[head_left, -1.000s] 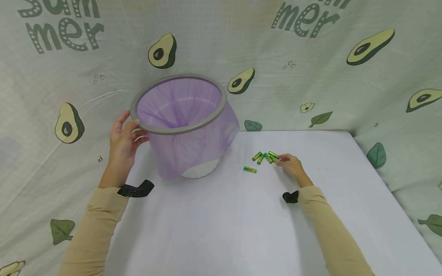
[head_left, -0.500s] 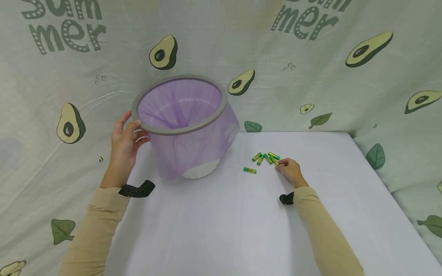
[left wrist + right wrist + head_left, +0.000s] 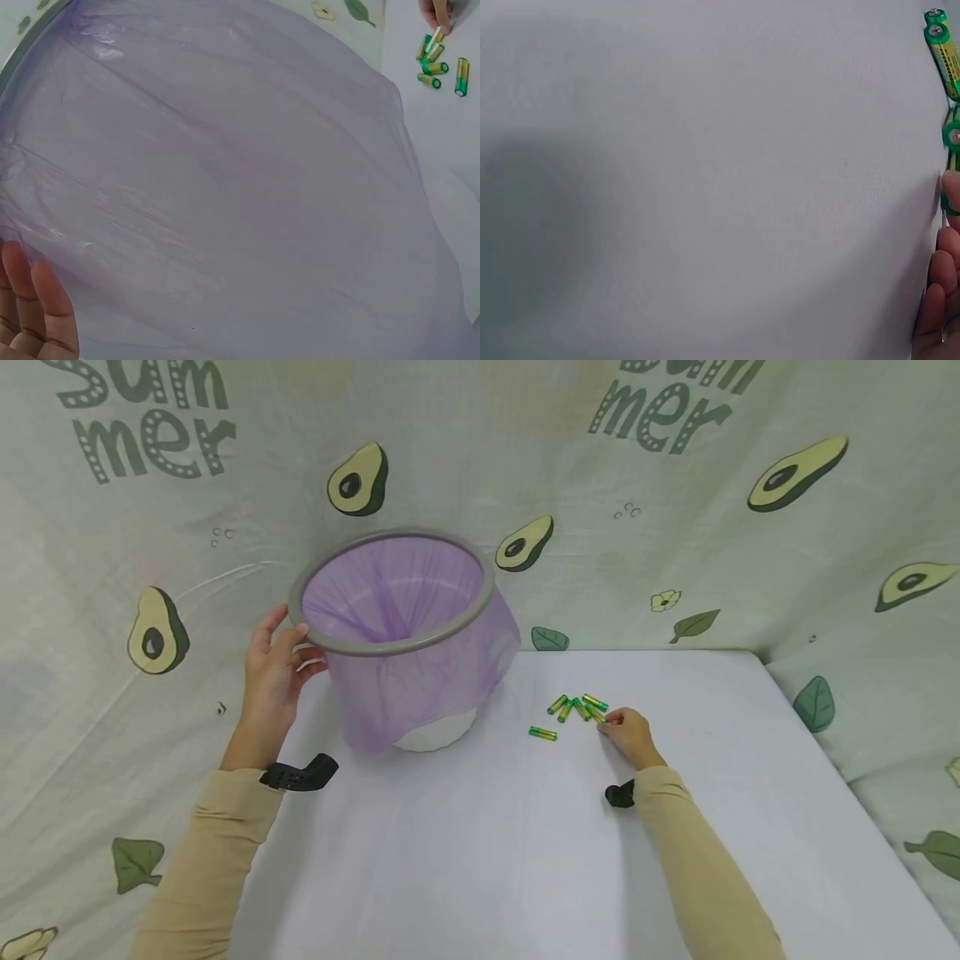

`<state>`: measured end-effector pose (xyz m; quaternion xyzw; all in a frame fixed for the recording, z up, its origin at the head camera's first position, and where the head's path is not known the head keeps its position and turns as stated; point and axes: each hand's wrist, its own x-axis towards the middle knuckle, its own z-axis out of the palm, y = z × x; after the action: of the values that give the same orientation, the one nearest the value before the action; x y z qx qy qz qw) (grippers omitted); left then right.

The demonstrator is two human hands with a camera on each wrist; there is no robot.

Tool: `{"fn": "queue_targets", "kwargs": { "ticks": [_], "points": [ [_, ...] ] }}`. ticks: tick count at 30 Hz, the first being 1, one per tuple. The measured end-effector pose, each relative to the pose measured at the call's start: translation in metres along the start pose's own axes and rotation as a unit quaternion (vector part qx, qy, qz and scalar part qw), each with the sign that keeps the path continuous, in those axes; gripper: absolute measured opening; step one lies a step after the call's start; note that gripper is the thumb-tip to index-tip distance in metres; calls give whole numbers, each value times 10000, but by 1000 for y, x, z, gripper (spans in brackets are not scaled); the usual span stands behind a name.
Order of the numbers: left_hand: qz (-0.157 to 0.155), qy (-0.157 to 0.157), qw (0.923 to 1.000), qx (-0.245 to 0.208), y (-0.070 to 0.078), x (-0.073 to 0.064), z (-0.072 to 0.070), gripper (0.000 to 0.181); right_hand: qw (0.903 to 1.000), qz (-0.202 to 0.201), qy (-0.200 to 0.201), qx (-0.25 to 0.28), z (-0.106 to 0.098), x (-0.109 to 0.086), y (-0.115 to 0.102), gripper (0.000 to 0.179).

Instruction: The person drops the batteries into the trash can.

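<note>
My left arm, sleeved, extends from the near left; the left hand stands upright, thumb and forefinger parted in a light grip, the remaining fingers gently bent. My right arm, likewise sleeved, slants leftward from the near right; the right hand lies low, thumb and fingertips drawn into a pinch.

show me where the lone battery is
In the head view, the lone battery lies on the table right of the lined bin, below and left of the clustered batteries.
</note>
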<state>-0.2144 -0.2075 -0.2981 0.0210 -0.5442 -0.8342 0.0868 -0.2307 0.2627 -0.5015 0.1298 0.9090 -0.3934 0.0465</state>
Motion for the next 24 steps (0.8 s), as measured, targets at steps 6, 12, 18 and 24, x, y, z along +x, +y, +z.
{"fn": "queue_targets", "kwargs": {
  "ticks": [6, 12, 18, 24],
  "points": [
    [-40, -22, 10000, -80, 0, 0, 0, 62, 10000, 54, -55, 14, -2, 1, 2, 32],
    [-89, -7, 10000, -41, -1, 0, 1, 62, 9998, 154, -55, 126, -7, -2, 3, 37],
    [-34, -46, 10000, -50, -1, 0, 1, 62, 9983, 183, 148, 531, -13, -2, 3, 38],
    [-30, -97, 9999, -98, 0, 0, 1, 62, 9955, 179, 324, 873, -16, -3, 0, 36]
  ]
}}
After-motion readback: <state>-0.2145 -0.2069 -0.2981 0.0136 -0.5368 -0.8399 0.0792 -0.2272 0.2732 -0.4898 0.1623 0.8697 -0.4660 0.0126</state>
